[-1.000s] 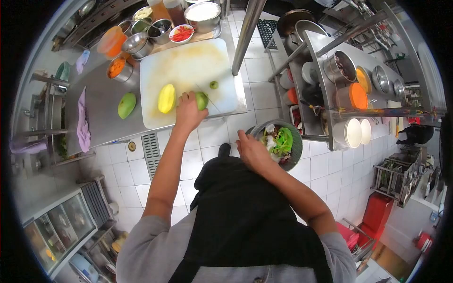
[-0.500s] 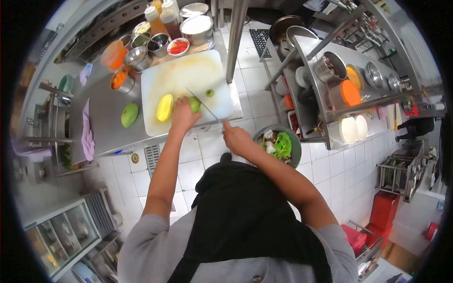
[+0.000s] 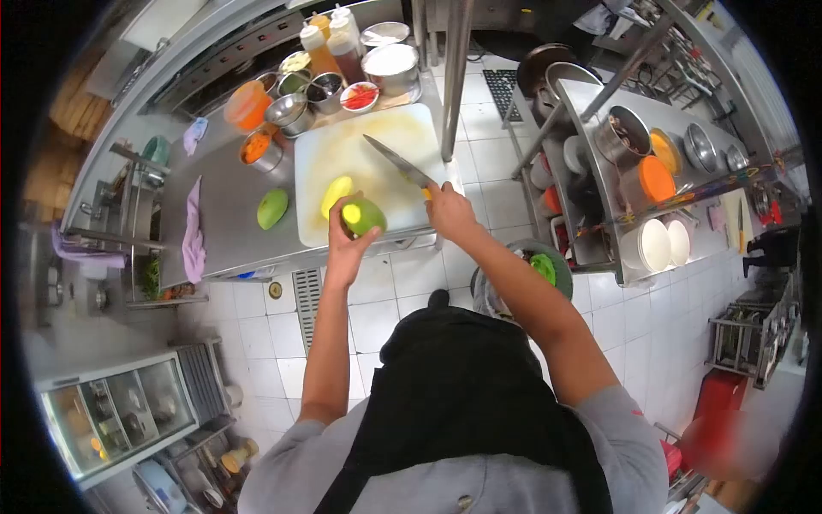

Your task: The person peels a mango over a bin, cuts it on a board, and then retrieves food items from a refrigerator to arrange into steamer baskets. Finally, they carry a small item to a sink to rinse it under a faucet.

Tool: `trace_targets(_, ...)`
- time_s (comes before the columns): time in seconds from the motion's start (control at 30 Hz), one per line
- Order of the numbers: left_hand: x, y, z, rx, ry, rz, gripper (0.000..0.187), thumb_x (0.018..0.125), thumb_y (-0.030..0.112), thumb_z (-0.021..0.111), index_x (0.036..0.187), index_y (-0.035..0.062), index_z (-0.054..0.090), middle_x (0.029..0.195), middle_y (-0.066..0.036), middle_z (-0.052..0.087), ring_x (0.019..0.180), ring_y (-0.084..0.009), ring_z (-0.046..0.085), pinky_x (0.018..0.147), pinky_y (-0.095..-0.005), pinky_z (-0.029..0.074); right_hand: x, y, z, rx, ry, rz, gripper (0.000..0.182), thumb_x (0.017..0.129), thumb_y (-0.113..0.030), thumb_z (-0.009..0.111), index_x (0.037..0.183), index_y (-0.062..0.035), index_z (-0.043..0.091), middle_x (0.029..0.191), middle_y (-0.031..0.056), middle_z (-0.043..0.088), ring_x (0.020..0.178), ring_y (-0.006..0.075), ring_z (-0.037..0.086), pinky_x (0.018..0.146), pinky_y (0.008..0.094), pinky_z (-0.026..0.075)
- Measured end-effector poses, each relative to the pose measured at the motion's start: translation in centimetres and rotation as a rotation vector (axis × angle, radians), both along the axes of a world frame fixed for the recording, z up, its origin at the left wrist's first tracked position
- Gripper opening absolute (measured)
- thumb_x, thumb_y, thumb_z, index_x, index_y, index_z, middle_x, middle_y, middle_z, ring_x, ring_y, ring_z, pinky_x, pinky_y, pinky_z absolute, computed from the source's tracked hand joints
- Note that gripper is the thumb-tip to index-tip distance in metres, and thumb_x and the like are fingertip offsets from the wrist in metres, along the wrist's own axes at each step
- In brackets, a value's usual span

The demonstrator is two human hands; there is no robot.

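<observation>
My left hand is wrapped round a green mango and holds it over the front edge of the white cutting board. One end of this mango is cut off, showing pale yellow-green flesh. In my right hand is a kitchen knife by its handle, the blade slanting over the board toward the back left. A peeled yellow mango lies on the board just behind my left hand. Left of the board, an unpeeled green mango rests on the steel table.
Metal pots, squeeze bottles and a bowl of sliced red pepper stand behind the board. A bin with green scraps is below, partly behind my right arm. To the right stands a steel shelf with bowls; a purple cloth lies left.
My left hand has lifted the green mango off the board and turned its cut end up. The knife has moved away from the mango. The small green end piece no longer shows on the board.
</observation>
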State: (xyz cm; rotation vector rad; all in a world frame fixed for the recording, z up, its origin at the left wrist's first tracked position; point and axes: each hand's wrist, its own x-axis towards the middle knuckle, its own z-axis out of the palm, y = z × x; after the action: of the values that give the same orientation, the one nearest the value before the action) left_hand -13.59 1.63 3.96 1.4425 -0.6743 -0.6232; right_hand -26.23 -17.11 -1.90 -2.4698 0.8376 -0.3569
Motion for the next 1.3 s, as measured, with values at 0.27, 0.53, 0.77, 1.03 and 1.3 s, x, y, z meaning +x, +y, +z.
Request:
trace_targets(0.27, -2.5, 2.0, 2.8, -0.562, 1.181, -0.174, 0.058, 0.096, 0.049, 0.048, 0.139, 0.0113, 0.039, 0.15, -0.022, 0.03, 0.14, -0.0487, 0.021, 0.109, -0.0722, 0.019, -5.4, -0.2, 1.0, 0.235, -0.189, -0.145, 0.018, 0.084, -0.02, 0.062, 0.087, -0.003, 0.063, 0.084, 0.0195, 0.067, 0.079, 0.0353, 0.065, 0.072, 0.0456, 0.052)
trace_targets(0.53, -7.0, 1.3, 2.0, -0.512, 1.213, -0.398, 0.053, 0.093, 0.041, 0.042, 0.132, 0.0053, 0.05, 0.153, -0.03, 0.019, 0.141, -0.0534, 0.011, 0.111, -0.0699, 0.013, -29.6, -14.4, -8.5, 0.615, -0.568, -1.13, 0.062, 0.079, -0.028, 0.075, 0.13, -0.0007, 0.05, 0.079, 0.0148, 0.067, 0.058, 0.0245, 0.064, 0.051, 0.0378, 0.051)
trace_targets(0.77, -13.7, -2.0, 0.6, -0.249, 1.319, -0.525, 0.054, 0.089, 0.05, 0.047, 0.121, 0.0072, 0.057, 0.15, -0.028, 0.028, 0.138, -0.0531, 0.025, 0.11, -0.0658, 0.024, -30.5, -23.9, -8.2, 0.415, -0.564, -1.137, 0.04, 0.088, -0.033, 0.065, 0.113, -0.0012, 0.063, 0.072, 0.0131, 0.066, 0.053, 0.0202, 0.061, 0.051, 0.0355, 0.049)
trace_targets(1.03, -19.4, -8.1, -8.0, 0.322, 1.287, -0.807, 0.082, 0.093, 0.069, 0.034, 0.135, -0.0001, 0.047, 0.142, -0.026, 0.044, 0.128, -0.0411, 0.047, 0.104, -0.0601, 0.038, -28.5, -14.8, 2.3, 0.476, -0.404, -0.673, 0.043, 0.093, -0.041, 0.057, 0.083, -0.0017, 0.071, 0.065, 0.0073, 0.066, 0.056, 0.0147, 0.06, 0.056, 0.0299, 0.047)
trace_targets(1.3, -21.0, -12.2, -8.9, 0.284, 1.25, -0.886, 0.075, 0.095, 0.063, 0.039, 0.142, 0.0044, 0.04, 0.139, -0.017, 0.05, 0.124, -0.0293, 0.053, 0.104, -0.0458, 0.043, -27.9, 0.6, 12.4, 0.965, -0.374, -0.338, 0.041, 0.098, -0.04, 0.054, 0.091, -0.0025, 0.071, 0.063, 0.0, 0.06, 0.052, 0.0068, 0.051, 0.049, 0.0226, 0.041)
